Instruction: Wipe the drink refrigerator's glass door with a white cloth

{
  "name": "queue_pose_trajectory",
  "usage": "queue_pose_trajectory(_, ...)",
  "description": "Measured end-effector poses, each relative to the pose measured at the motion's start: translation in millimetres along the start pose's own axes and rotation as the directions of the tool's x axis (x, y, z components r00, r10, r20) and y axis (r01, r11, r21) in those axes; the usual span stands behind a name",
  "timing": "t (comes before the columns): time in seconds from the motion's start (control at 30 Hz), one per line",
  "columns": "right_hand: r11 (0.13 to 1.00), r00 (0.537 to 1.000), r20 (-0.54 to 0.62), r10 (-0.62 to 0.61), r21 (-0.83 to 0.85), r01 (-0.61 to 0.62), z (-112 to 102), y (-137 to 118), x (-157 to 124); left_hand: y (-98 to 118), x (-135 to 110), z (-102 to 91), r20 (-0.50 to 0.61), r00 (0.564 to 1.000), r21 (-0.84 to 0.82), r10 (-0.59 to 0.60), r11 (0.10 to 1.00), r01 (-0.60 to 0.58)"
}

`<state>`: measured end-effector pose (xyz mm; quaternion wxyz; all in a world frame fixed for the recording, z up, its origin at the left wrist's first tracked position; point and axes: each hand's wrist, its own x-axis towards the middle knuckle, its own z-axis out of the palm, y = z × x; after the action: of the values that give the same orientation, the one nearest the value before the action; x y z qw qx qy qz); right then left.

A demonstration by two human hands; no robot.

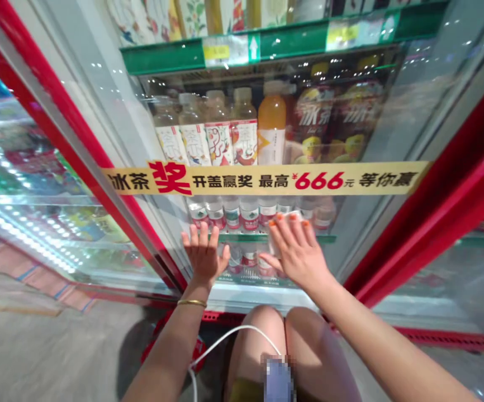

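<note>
My left hand [203,251] lies flat with its fingers spread against the glass door [150,223] of a drinks fridge, below the yellow strip, and holds nothing. Under the fingers of my right hand [298,251] shows a thin white wipe [272,245], held flat against the same pane. Its edge peeks out past the fingertips and beside the thumb; the palm hides the rest. Whether it is paper or cloth I cannot tell. Behind the glass stand several water bottles [250,215] with red labels.
Across the door runs a yellow sticker strip [262,178] with printed characters. Bottled teas [219,134] stand on a shelf behind it. Red door frames [426,223] rise on both sides. A white cable [225,338] loops over my knees near a blurred device [279,379].
</note>
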<state>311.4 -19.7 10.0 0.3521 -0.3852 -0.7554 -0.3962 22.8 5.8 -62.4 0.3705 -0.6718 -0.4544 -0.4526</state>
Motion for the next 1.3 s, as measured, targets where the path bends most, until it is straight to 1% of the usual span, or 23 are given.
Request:
queue_pose_trajectory(0.03,0.995,0.995,-0.032,0.099,-0.015,-0.1,-4,17,1,0,-1,1.3,0.003,1.0,0.012,-0.005,1.0,0.005)
queue_pose_trajectory(0.1,0.952,0.948,-0.102,0.301,-0.019,-0.304,-16,47,22,0,-3,3.3,0.01,1.0,0.032,-0.019,0.999,0.019)
queue_pose_trajectory(0.13,0.925,0.918,-0.131,0.375,-0.009,-0.379,-21,53,37,0,-4,3.6,0.011,1.0,0.039,-0.023,0.999,0.022)
queue_pose_trajectory(0.2,0.9,0.888,-0.158,0.433,0.016,-0.436,-24,43,65,1,-3,2.6,0.008,1.0,0.044,-0.022,0.999,0.021)
queue_pose_trajectory(0.27,0.944,0.937,-0.115,0.33,0.036,-0.328,-17,12,76,2,0,0.3,-0.015,1.0,0.043,-0.012,0.999,0.013)
queue_pose_trajectory(0.33,0.996,0.997,-0.03,0.073,0.053,-0.071,-6,-19,65,3,3,-1.7,-0.044,0.999,0.043,-0.004,0.999,0.006)
queue_pose_trajectory(0.4,0.988,0.989,0.022,-0.147,0.042,0.146,2,-28,38,5,6,-2.1,-0.072,0.997,0.049,0.003,0.999,0.001)
queue_pose_trajectory(0.43,0.984,0.984,0.026,-0.177,0.018,0.177,2,-20,24,5,7,-1.6,-0.082,0.997,0.053,0.007,0.999,-0.003)
queue_pose_trajectory(0.47,0.989,0.989,0.017,-0.144,-0.015,0.144,-1,-5,14,6,8,-1.0,-0.091,0.996,0.057,0.014,0.998,-0.009)
queue_pose_trajectory(0.53,0.995,0.998,-0.024,0.062,-0.076,-0.064,-13,35,12,7,10,0.6,-0.124,0.992,0.062,0.031,0.998,-0.024)
queue_pose_trajectory(0.6,0.946,0.948,-0.096,0.303,-0.09,-0.312,-26,67,35,7,12,1.6,-0.152,0.987,0.056,0.044,0.998,-0.036)
queue_pose_trajectory(0.67,0.894,0.885,-0.18,0.429,-0.059,-0.445,-32,70,68,9,15,1.8,-0.17,0.984,0.044,0.048,0.998,-0.041)
queue_pose_trajectory(0.7,0.892,0.876,-0.209,0.434,-0.037,-0.451,-31,60,83,10,16,1.7,-0.173,0.984,0.039,0.049,0.998,-0.043)
queue_pose_trajectory(0.77,0.94,0.92,-0.206,0.333,-0.003,-0.341,-23,25,100,12,18,0.4,-0.182,0.982,0.035,0.054,0.998,-0.048)
queue_pose_trajectory(0.83,0.993,0.983,-0.141,0.114,0.008,-0.114,-12,-5,96,12,19,-4.1,-0.201,0.978,0.037,0.057,0.998,-0.05)
queue_pose_trajectory(0.9,0.998,0.995,-0.084,-0.057,-0.014,0.056,-9,-11,74,7,21,-13.6,-0.188,0.98,0.039,0.07,0.997,-0.063)
queue_pose_trajectory(0.97,0.997,0.996,-0.073,-0.046,-0.067,0.041,-18,14,52,-4,25,-27.1,-0.146,0.982,0.029,0.118,0.993,-0.115)
queue_pose_trajectory(1.03,0.986,0.987,-0.11,0.118,-0.109,-0.13,-34,54,49,-20,32,-40.3,-0.133,0.98,0.023,0.146,0.989,-0.144)
queue_pose_trajectory(1.1,0.94,0.938,-0.157,0.307,-0.1,-0.325,-46,80,66,-34,44,-47.5,-0.159,0.98,0.043,0.119,0.993,-0.113)
queue_pose_trajectory(1.17,0.908,0.898,-0.183,0.399,-0.059,-0.416,-47,76,92,-43,56,-46.5,-0.175,0.982,0.083,0.069,0.995,-0.055)
queue_pose_trajectory(1.2,0.916,0.904,-0.184,0.387,-0.035,-0.399,-43,63,103,-45,61,-43.6,-0.176,0.983,0.099,0.058,0.994,-0.041)
queue_pose_trajectory(1.23,0.943,0.929,-0.178,0.326,-0.011,-0.333,-36,46,111,-45,64,-40.0,-0.18,0.982,0.108,0.049,0.994,-0.029)
queue_pose_trajectory(1.3,0.998,0.987,-0.15,0.059,0.045,-0.053,-18,7,117,-42,66,-32.9,-0.206,0.978,0.111,0.031,0.994,-0.008)
